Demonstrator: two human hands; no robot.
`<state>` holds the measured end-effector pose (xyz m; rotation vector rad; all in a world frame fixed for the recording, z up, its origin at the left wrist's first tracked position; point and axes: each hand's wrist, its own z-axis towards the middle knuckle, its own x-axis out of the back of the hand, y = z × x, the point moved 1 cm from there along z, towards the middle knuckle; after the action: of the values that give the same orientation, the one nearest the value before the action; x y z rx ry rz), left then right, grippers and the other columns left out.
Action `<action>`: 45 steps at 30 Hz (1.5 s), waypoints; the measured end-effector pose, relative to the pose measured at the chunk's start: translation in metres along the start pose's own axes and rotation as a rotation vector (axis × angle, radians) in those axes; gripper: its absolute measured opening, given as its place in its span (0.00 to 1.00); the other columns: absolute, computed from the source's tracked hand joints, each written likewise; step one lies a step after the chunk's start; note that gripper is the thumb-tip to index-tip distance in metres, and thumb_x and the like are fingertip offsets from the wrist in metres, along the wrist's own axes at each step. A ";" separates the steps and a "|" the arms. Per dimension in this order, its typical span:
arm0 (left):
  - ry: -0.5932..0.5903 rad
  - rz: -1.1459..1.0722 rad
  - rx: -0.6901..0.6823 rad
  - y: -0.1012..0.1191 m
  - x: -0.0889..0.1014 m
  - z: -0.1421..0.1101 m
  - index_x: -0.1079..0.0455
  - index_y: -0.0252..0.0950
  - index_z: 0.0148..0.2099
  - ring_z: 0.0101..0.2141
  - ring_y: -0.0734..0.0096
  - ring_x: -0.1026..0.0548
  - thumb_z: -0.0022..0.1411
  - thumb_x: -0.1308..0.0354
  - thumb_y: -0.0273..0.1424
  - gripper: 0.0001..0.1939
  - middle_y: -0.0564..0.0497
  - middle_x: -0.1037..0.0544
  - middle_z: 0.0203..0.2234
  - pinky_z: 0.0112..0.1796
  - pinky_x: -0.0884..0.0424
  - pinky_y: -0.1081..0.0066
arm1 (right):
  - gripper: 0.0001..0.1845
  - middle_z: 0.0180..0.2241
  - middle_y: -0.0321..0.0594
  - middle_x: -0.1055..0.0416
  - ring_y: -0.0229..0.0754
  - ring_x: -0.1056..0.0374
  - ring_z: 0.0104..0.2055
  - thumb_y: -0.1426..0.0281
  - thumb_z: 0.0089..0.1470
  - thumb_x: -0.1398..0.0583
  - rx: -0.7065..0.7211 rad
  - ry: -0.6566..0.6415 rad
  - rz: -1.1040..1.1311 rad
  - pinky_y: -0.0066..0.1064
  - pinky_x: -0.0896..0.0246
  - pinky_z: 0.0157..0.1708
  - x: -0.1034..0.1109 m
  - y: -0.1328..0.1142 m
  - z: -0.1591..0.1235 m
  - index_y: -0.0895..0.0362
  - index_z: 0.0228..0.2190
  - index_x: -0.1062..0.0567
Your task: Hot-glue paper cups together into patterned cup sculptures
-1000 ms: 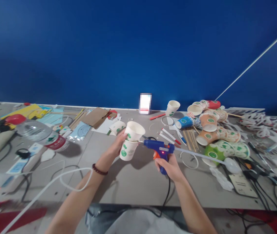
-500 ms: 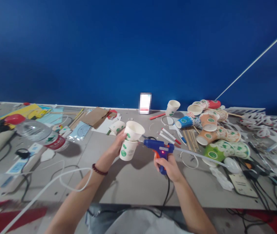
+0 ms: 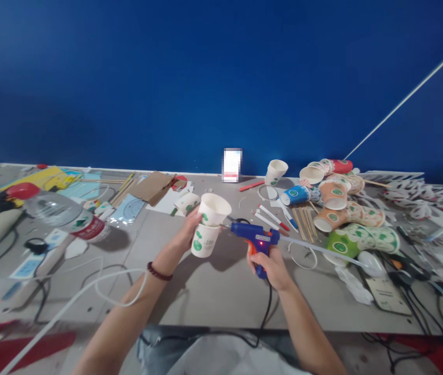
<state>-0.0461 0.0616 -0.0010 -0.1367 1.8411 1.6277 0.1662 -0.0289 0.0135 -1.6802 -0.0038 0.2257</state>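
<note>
At far left, a clear bottle [image 3: 65, 213] with a red cap lies tilted across the table [image 3: 209, 297], above a power strip [image 3: 36, 278]; I cannot tell how full it is. A small clear packet [image 3: 127, 209] is right of the bottle. Next comes my left hand [image 3: 190, 229], fingers closed around the left side of two white cups, tips hidden behind them. The upper cup [image 3: 214, 212] stands on the lower cup [image 3: 204, 242], mouth up and leaning a little right, its pale inside showing. A loose cup [image 3: 187, 204] lies just beyond my left fingers. From the right, the thin nozzle of a blue glue gun [image 3: 250, 232] reaches the seam between the two cups, or very nearly; I cannot tell if it touches. My right hand [image 3: 273, 266] is wrapped around its handle, one finger at the orange trigger, and a pale glue stick [image 3: 320, 249] trails from its back. Farther away, a white cup [image 3: 275, 174] stands open by the blue wall. Right of it lie a blue cup [image 3: 294, 196], orange cups [image 3: 342, 217] and green cups [image 3: 362, 240] nested in rows. Compared with a second ago, the held pair sits slightly farther left, and my grips are unchanged.
</note>
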 end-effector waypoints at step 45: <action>0.028 0.087 -0.043 -0.005 0.005 0.001 0.29 0.35 0.46 0.28 0.61 0.21 0.49 0.35 0.50 0.28 0.47 0.20 0.29 0.32 0.25 0.64 | 0.06 0.12 0.29 0.38 0.32 0.45 0.15 0.68 0.40 0.43 0.028 -0.022 0.008 0.26 0.48 0.17 -0.002 -0.001 -0.002 0.57 0.25 0.31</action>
<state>-0.0471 0.0633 -0.0082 -0.0995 1.8564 1.7340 0.1644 -0.0314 0.0155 -1.6500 -0.0097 0.2490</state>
